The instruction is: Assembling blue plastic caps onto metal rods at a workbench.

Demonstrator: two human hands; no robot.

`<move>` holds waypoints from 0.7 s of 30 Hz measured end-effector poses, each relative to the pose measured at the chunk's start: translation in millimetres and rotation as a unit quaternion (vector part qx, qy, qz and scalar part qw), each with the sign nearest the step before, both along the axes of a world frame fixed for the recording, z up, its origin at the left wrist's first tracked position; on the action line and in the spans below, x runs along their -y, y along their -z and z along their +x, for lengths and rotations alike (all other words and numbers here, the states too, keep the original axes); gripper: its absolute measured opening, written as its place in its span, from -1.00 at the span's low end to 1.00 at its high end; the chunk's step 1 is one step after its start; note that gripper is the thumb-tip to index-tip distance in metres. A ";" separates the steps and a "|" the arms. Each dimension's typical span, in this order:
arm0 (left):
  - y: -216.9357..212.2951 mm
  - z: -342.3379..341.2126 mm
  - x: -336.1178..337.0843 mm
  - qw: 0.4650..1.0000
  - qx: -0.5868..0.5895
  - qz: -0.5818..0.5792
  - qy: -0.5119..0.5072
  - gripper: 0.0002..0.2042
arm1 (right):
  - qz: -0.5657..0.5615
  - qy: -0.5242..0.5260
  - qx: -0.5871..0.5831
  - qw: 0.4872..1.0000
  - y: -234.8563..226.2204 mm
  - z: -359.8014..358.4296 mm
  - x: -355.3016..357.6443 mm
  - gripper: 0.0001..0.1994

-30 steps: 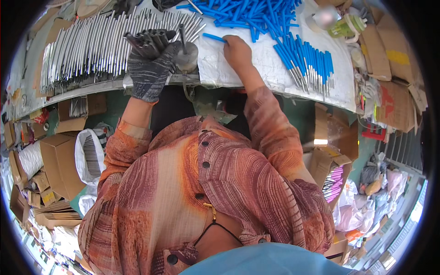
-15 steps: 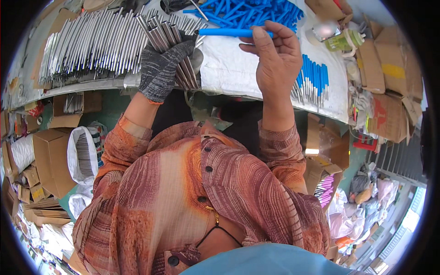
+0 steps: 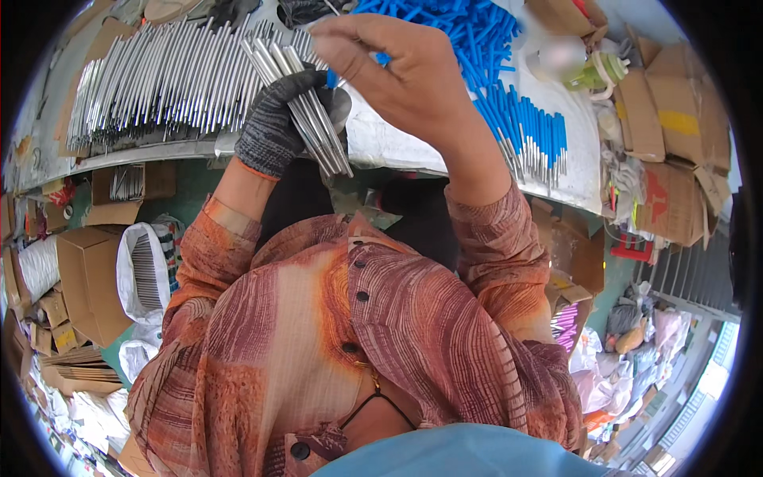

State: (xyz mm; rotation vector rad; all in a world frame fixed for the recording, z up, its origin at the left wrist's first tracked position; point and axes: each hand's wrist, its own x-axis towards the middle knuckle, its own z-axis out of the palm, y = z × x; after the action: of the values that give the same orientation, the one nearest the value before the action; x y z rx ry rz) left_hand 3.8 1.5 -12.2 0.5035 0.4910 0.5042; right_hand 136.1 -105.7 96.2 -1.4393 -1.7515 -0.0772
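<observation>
My left hand (image 3: 274,119), in a dark grey knitted glove, is closed round a slanting bundle of shiny metal tubes (image 3: 311,127). Against the glove's fingers, a short stretch of a blue tube (image 3: 331,79) shows. My bare right hand (image 3: 397,75) reaches across above it, with thumb and fingers closed at the blue tube; most of that tube is hidden behind them. A long row of metal tubes (image 3: 159,75) lies on the table left of the glove. Loose blue tubes (image 3: 485,40) are heaped behind my right hand.
Metal rods with blue sleeves (image 3: 532,131) lie at the right on the white-covered table (image 3: 584,171). A green bottle (image 3: 596,70) stands by cardboard boxes (image 3: 683,119) further right. Below left are a carton (image 3: 91,278) and a white sack (image 3: 139,266) of metal tubes.
My right hand has moved left and turned over toward the gloved hand, taking the blue tube along. The metal bundle has shifted slightly in my left hand.
</observation>
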 end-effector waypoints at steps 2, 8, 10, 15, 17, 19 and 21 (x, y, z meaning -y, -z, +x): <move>10.8 -2.6 -8.5 0.989 0.105 -0.055 0.085 -0.81 | -0.017 -0.084 -0.204 0.975 11.1 -2.5 -9.5 -0.76; 25.5 -11.1 -29.1 0.996 0.048 -0.069 0.007 -0.74 | -0.045 -0.070 -0.365 0.927 58.4 -15.1 -17.2 -0.65; 12.1 -9.2 -27.4 0.998 -0.008 -0.042 -0.050 -0.83 | -0.080 -0.060 -0.356 0.929 69.2 -17.0 -15.7 -0.65; 18.7 -21.8 -42.0 0.999 0.026 -0.006 -0.018 -0.89 | -0.033 0.001 -0.399 0.916 74.9 -20.4 -23.4 -0.66; 19.8 -23.4 -38.7 0.999 -0.014 -0.009 -0.051 -0.88 | 0.197 0.270 -0.243 0.911 71.8 6.2 -28.1 -0.68; 21.6 -29.9 -42.4 0.995 -0.062 0.021 -0.081 -0.86 | 0.178 0.364 -0.255 0.878 60.4 78.3 2.2 -0.78; 19.9 -28.4 -42.0 0.994 -0.070 0.039 -0.078 -0.84 | -0.020 0.536 0.020 0.843 70.7 137.9 61.0 -0.64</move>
State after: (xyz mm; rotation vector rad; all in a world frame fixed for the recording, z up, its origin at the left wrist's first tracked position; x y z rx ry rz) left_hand -24.6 43.6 -32.1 0.5803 0.6500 0.6421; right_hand 274.0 -166.7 25.5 -2.2882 -0.7665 -0.6596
